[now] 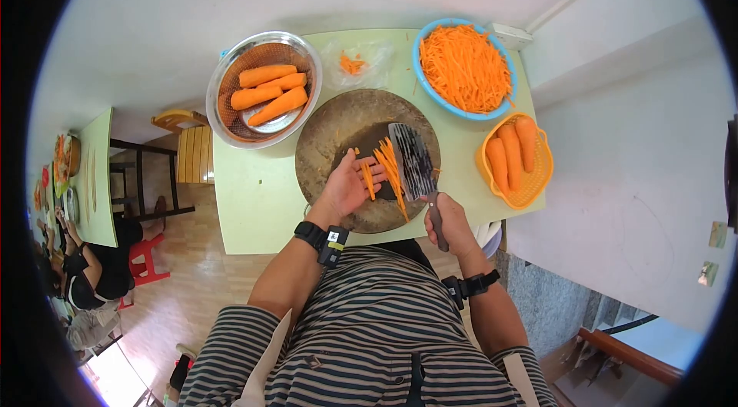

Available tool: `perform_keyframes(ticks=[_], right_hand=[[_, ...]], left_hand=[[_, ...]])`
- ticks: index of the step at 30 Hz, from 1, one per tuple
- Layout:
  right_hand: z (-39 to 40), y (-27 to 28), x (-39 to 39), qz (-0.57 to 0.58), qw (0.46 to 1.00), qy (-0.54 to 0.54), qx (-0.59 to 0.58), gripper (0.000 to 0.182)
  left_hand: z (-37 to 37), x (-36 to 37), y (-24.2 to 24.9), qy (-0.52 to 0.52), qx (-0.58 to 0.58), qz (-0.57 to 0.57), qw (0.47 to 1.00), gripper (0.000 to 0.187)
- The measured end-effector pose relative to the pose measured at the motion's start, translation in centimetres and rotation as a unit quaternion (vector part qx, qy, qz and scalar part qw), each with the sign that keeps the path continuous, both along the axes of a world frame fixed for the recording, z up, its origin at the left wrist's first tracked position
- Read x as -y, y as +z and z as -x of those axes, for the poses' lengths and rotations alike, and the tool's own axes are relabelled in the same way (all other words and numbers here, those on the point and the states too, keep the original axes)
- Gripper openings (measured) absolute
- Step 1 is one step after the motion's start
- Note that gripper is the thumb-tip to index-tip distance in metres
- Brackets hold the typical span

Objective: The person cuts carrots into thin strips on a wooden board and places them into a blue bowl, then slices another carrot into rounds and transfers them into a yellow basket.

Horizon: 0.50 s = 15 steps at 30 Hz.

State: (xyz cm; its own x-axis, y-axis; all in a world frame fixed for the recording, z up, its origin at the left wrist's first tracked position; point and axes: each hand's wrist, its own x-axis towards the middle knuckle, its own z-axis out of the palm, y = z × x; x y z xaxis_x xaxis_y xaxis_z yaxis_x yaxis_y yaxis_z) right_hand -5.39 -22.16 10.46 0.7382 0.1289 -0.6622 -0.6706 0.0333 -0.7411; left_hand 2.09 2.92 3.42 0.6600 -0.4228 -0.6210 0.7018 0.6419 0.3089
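A round wooden chopping board (pixel 327 130) lies at the table's front, with a pile of carrot strips (pixel 390 169) on it. My left hand (pixel 352 186) rests over the board, palm turned up and fingers spread, with a carrot strip (pixel 368 182) lying across the fingers. Wrapped round the dark handle of a cleaver (pixel 413 161) is my right hand (pixel 453 224). The cleaver's broad blade, flecked with wet marks, is right beside the strips, on their right.
Peeled carrots (pixel 265 93) lie in a metal bowl (pixel 217 111) at the back left. Carrot shreds fill a blue basin (pixel 419 73); whole carrots (pixel 510 153) sit in a yellow basket (pixel 544 169). Scraps rest on a plastic bag (pixel 377 61). Other people work at a table (pixel 98 176) far left.
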Motion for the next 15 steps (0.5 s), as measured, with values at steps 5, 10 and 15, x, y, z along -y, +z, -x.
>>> perform_keyframes(ticks=[5,10,15], right_hand=[[0.7,1.1,-1.7,0.29,0.921,0.102,0.239,0.042],[0.9,1.3,-1.5,0.422,0.821,0.17,0.345,0.043],[1.4,-0.2,-0.2,0.229,0.953,0.029,0.198,0.038]], left_hand=[[0.2,-0.1,-0.4,0.015,0.002,-0.024,1.0,0.046],[0.7,-0.3,-2.5,0.011,0.042,-0.048,0.998,0.025],[0.7,0.8,-0.8,-0.003,0.04,-0.122,0.992,0.037]])
